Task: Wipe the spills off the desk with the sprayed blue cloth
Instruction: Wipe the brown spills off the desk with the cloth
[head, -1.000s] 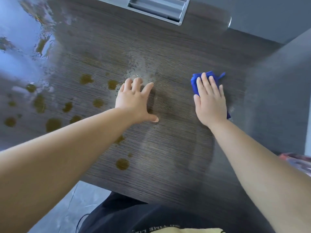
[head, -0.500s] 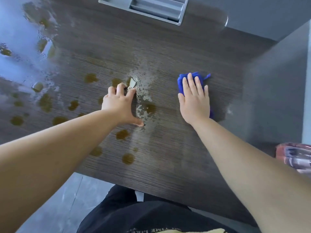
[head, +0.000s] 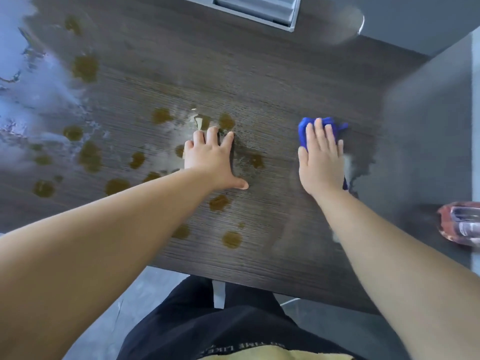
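Observation:
The dark wood-grain desk [head: 272, 87] carries several brown spill spots [head: 231, 239], mostly on its left half and around my left hand. My right hand [head: 320, 159] lies flat with straight fingers on the blue cloth [head: 302, 131], pressing it onto the desk right of centre; most of the cloth is hidden under the palm. A damp smear [head: 361, 162] shows just right of the cloth. My left hand [head: 213, 159] rests flat on the desk with fingers spread, among the spots, holding nothing.
A grey cable tray [head: 257, 7] is set into the desk's far edge. A grey partition [head: 428, 126] stands at the right. A reddish plastic-wrapped item [head: 459, 224] lies at the right edge. Bright glare covers the desk's far left.
My right hand has slid the cloth back to the right after moving left. My left hand has stayed flat on the desk, shifting slightly. The view has shifted.

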A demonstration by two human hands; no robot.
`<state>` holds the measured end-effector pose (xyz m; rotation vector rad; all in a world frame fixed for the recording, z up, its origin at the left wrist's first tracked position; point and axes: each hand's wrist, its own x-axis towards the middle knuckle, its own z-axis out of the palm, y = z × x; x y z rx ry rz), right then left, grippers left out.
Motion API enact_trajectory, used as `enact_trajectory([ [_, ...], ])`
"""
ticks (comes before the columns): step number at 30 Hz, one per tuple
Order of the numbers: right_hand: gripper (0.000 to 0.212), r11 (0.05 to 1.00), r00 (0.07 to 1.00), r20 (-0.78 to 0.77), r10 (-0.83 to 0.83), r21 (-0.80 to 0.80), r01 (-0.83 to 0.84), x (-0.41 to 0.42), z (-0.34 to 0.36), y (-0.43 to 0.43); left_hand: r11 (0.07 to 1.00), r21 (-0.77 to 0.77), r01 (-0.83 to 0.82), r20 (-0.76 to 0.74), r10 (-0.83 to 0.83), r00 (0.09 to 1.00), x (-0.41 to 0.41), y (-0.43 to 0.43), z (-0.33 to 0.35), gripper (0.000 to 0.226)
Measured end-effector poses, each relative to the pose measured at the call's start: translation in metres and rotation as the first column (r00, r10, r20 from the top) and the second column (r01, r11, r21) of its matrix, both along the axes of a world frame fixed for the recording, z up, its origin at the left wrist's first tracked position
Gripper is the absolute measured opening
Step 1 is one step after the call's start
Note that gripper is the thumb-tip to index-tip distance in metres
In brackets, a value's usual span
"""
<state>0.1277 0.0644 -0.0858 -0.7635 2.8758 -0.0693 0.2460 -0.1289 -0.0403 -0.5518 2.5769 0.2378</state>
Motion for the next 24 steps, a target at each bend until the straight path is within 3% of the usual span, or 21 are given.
enact_trajectory([
  [2,0.056,0.978,0.978,-0.018,-0.207,-0.017,0.207,0.017,0.003,-0.033,0.999,0.049,0.019,-0.021,-0.018,1.000,0.004,-0.007,0.004,0.117],
  [3,0.057,0.985,0.985,-0.026,-0.170,-0.015,0.170,0.030,0.004,-0.045,0.997,0.067,0.029,-0.041,-0.026,0.999,0.007,-0.010,0.006,0.117],
  [5,0.057,0.995,0.995,-0.009,0.097,-0.020,-0.097,0.064,0.004,-0.055,0.997,0.068,0.041,-0.090,-0.035,0.995,0.015,-0.020,0.011,0.114],
  [7,0.057,0.917,0.917,0.015,0.398,-0.023,-0.398,0.086,0.004,-0.041,0.998,0.048,0.027,-0.114,-0.022,0.993,0.024,-0.031,0.014,0.111],
  [9,0.055,0.833,0.833,0.022,0.553,0.011,-0.554,0.073,0.005,-0.019,0.999,0.038,0.014,-0.090,-0.010,0.996,0.031,-0.040,0.016,0.110],
  [11,0.054,0.902,0.901,-0.029,0.433,0.019,-0.432,0.050,0.002,-0.007,0.999,0.035,0.018,-0.059,-0.016,0.998,0.037,-0.046,0.015,0.110],
  [13,0.053,0.998,0.998,-0.018,0.057,0.004,-0.057,0.029,0.001,-0.014,0.998,0.053,0.025,-0.057,-0.022,0.998,0.040,-0.044,0.012,0.108],
  [15,0.055,0.969,0.969,-0.020,-0.247,-0.006,0.247,0.026,0.000,-0.038,0.996,0.081,0.033,-0.086,-0.026,0.996,0.041,-0.037,0.007,0.102],
  [16,0.056,0.955,0.955,-0.017,-0.296,-0.011,0.296,0.033,0.001,-0.052,0.995,0.092,0.036,-0.108,-0.026,0.994,0.041,-0.033,0.004,0.098],
  [17,0.057,0.964,0.963,-0.013,-0.268,-0.007,0.267,0.044,0.002,-0.063,0.995,0.094,0.042,-0.131,-0.030,0.991,0.042,-0.030,0.002,0.093],
  [19,0.057,1.000,1.000,0.005,0.010,-0.010,-0.009,0.072,0.000,-0.066,0.996,0.074,0.058,-0.165,-0.045,0.985,0.043,-0.025,-0.003,0.086],
  [22,0.054,0.871,0.869,0.049,0.492,-0.005,-0.492,0.094,0.002,-0.021,0.993,0.057,0.103,-0.147,-0.094,0.985,0.046,-0.027,-0.006,0.093],
  [24,0.054,0.865,0.865,0.016,0.501,0.010,-0.501,0.073,0.001,0.014,0.988,0.067,0.140,-0.103,-0.133,0.986,0.045,-0.030,-0.004,0.098],
])
